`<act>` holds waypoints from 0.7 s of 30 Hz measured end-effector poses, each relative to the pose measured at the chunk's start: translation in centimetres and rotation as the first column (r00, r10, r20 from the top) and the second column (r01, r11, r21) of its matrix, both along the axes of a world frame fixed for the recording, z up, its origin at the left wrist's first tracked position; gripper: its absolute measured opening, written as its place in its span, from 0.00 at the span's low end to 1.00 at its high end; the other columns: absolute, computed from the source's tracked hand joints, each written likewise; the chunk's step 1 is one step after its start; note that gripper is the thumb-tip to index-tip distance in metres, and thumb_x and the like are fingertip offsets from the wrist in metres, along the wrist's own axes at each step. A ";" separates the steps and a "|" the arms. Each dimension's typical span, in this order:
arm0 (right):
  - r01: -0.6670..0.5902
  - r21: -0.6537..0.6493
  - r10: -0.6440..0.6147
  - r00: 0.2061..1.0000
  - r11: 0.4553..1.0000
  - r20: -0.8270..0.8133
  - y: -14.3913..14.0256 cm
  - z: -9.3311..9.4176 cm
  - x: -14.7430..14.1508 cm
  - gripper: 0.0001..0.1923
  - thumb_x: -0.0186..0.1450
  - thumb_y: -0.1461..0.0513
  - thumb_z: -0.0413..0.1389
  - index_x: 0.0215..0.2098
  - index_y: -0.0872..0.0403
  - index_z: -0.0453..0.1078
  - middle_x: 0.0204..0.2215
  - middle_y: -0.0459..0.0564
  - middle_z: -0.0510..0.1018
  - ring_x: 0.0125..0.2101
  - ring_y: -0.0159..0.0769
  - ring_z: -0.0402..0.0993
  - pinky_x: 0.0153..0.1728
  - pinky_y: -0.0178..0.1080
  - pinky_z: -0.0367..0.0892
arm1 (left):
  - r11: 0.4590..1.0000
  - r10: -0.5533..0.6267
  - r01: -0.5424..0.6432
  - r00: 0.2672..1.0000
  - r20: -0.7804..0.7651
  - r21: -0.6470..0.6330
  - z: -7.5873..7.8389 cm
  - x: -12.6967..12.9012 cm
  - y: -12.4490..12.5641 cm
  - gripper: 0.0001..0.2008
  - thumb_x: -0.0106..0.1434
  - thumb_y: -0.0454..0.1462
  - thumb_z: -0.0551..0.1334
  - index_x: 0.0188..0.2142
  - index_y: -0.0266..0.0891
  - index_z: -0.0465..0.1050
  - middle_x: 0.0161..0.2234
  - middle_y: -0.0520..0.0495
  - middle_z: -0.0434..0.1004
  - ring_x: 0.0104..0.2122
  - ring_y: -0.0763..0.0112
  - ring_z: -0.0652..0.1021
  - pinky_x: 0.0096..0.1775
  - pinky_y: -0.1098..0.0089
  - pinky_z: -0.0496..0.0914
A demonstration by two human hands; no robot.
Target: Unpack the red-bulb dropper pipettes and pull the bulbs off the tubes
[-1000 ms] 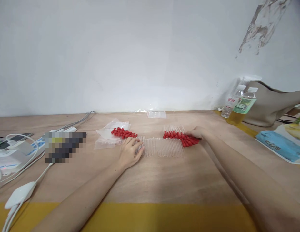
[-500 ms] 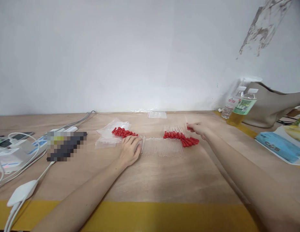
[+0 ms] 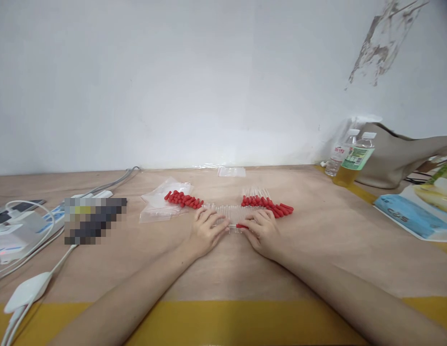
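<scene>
Here, left hand point(image 3: 206, 230) lying palm-down, fingers loosely spread over the near end of the row of clear tubes point(image 3: 233, 211), likely pinning them against rolling; right hand point(image 3: 260, 229) curled beside it, fingertips pinching a red-capped piece point(image 3: 241, 226) at the row's near edge. Beyond, loose red caps point(image 3: 183, 199) heaped on a flat clear plastic bag point(image 3: 159, 206), not inside it, and finished red-capped tubes point(image 3: 267, 203) lined up just behind the row.

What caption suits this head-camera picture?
Both hands, left hand and right hand, rest on a row of clear tubes beside red-capped droppers.
</scene>
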State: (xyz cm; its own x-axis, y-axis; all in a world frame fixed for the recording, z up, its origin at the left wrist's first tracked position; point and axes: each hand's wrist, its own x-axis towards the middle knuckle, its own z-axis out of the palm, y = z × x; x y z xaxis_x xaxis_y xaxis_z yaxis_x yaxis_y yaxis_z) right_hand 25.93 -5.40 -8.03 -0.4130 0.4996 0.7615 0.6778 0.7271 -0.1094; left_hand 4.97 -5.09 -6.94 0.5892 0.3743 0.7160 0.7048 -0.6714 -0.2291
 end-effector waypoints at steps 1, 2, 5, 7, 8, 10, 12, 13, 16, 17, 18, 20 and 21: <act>-0.014 0.008 0.014 1.000 1.000 -0.004 0.1 -0.2 -0.1 0.07 0.61 0.62 0.51 0.34 0.51 0.71 0.29 0.47 0.72 0.33 0.32 0.64 0.38 0.39 0.52 | 1.000 -0.009 0.009 1.000 -0.009 0.000 -0.1 0.1 0.0 0.10 0.59 0.36 0.57 0.41 0.46 0.69 0.34 0.50 0.75 0.37 0.68 0.70 0.45 0.61 0.58; -0.023 0.014 0.023 1.000 1.000 -0.008 0.2 -0.3 -0.2 0.07 0.61 0.62 0.51 0.35 0.51 0.71 0.29 0.47 0.73 0.33 0.32 0.64 0.39 0.40 0.52 | 1.000 -0.012 0.012 1.000 -0.015 -0.006 -0.2 0.2 0.1 0.09 0.59 0.36 0.57 0.40 0.45 0.70 0.31 0.51 0.75 0.34 0.70 0.70 0.44 0.62 0.58; -0.032 0.053 0.032 0.999 0.998 0.004 0.7 -0.7 -0.5 0.10 0.60 0.57 0.53 0.37 0.52 0.70 0.29 0.47 0.75 0.33 0.33 0.65 0.41 0.41 0.51 | 1.000 -0.007 0.007 1.000 -0.029 -0.017 -0.3 0.4 0.1 0.08 0.60 0.36 0.56 0.38 0.43 0.70 0.27 0.51 0.73 0.30 0.71 0.69 0.43 0.62 0.57; -0.033 0.100 0.031 0.999 0.994 0.026 0.8 -0.8 -0.8 0.10 0.60 0.56 0.53 0.37 0.52 0.70 0.27 0.46 0.75 0.31 0.32 0.66 0.41 0.42 0.50 | 1.000 -0.010 0.009 0.998 -0.057 -0.021 -0.2 0.5 0.0 0.08 0.60 0.35 0.55 0.37 0.42 0.70 0.26 0.51 0.72 0.30 0.71 0.69 0.43 0.62 0.57; -0.037 0.121 0.032 0.999 0.992 0.040 0.8 -0.9 -0.8 0.09 0.61 0.57 0.52 0.36 0.52 0.71 0.25 0.46 0.75 0.29 0.31 0.65 0.41 0.41 0.50 | 1.000 -0.011 0.009 0.997 -0.076 -0.024 -0.2 0.5 -0.1 0.07 0.60 0.35 0.54 0.36 0.41 0.71 0.25 0.50 0.72 0.30 0.71 0.69 0.42 0.62 0.57; -0.044 0.153 0.033 0.997 0.987 0.077 0.7 -0.8 -0.9 0.08 0.62 0.59 0.51 0.33 0.51 0.71 0.22 0.44 0.74 0.27 0.29 0.64 0.40 0.41 0.49 | 0.999 -0.008 0.003 0.993 -0.119 -0.041 0.0 0.7 -0.3 0.08 0.60 0.34 0.53 0.32 0.40 0.70 0.24 0.50 0.71 0.29 0.70 0.68 0.41 0.62 0.57; -0.051 0.179 0.030 0.992 0.982 0.119 0.4 -0.6 -0.7 0.07 0.62 0.60 0.51 0.32 0.52 0.71 0.19 0.43 0.72 0.27 0.29 0.63 0.39 0.40 0.48 | 0.998 -0.007 -0.003 0.990 -0.144 -0.067 0.2 0.7 -0.6 0.09 0.61 0.34 0.52 0.29 0.39 0.70 0.23 0.50 0.69 0.29 0.70 0.67 0.40 0.62 0.57; -0.052 0.194 0.026 0.991 0.980 0.134 0.3 -0.4 -0.6 0.07 0.62 0.60 0.51 0.32 0.51 0.71 0.18 0.43 0.72 0.27 0.29 0.63 0.39 0.41 0.48 | 0.997 -0.008 -0.004 0.989 -0.146 -0.082 0.2 0.7 -0.7 0.09 0.61 0.34 0.52 0.28 0.39 0.70 0.22 0.50 0.69 0.29 0.70 0.67 0.40 0.62 0.57; -0.044 0.246 0.008 0.989 0.968 0.146 0.0 -0.2 -0.4 0.06 0.62 0.60 0.51 0.33 0.51 0.70 0.17 0.42 0.70 0.27 0.29 0.62 0.40 0.41 0.47 | 0.992 -0.015 0.001 0.994 -0.109 -0.124 0.2 0.7 -1.0 0.09 0.61 0.34 0.51 0.28 0.38 0.69 0.22 0.51 0.69 0.28 0.70 0.66 0.40 0.61 0.56; -0.040 0.265 0.002 0.990 0.963 0.142 -0.1 -0.2 -0.3 0.06 0.62 0.60 0.52 0.33 0.51 0.70 0.17 0.41 0.70 0.27 0.29 0.62 0.40 0.41 0.47 | 0.990 -0.020 0.006 0.995 -0.093 -0.141 0.2 0.7 -1.0 0.10 0.61 0.34 0.51 0.27 0.38 0.69 0.22 0.51 0.69 0.28 0.71 0.66 0.41 0.61 0.56; -0.037 0.281 -0.002 0.990 0.959 0.139 -0.1 -0.3 -0.3 0.05 0.62 0.60 0.52 0.34 0.51 0.69 0.17 0.41 0.70 0.27 0.29 0.62 0.40 0.42 0.47 | 0.987 -0.025 0.013 0.997 -0.078 -0.159 0.1 0.6 -1.1 0.10 0.61 0.34 0.51 0.27 0.38 0.69 0.22 0.51 0.69 0.28 0.71 0.66 0.41 0.61 0.56; -0.034 0.304 -0.008 0.991 0.952 0.136 -0.2 -0.3 -0.3 0.05 0.61 0.60 0.52 0.34 0.51 0.69 0.17 0.41 0.71 0.28 0.29 0.62 0.41 0.42 0.46 | 0.980 -0.039 0.027 0.998 -0.053 -0.198 0.1 0.6 -1.1 0.11 0.62 0.35 0.51 0.26 0.38 0.69 0.21 0.51 0.69 0.28 0.71 0.66 0.41 0.61 0.55; -0.033 0.308 -0.010 0.990 0.951 0.139 -0.2 -0.4 -0.3 0.05 0.61 0.61 0.52 0.34 0.51 0.69 0.18 0.41 0.71 0.28 0.29 0.63 0.41 0.42 0.46 | 0.975 -0.044 0.033 0.998 -0.044 -0.218 0.1 0.6 -1.2 0.11 0.62 0.35 0.50 0.26 0.38 0.69 0.21 0.51 0.68 0.27 0.71 0.66 0.41 0.61 0.55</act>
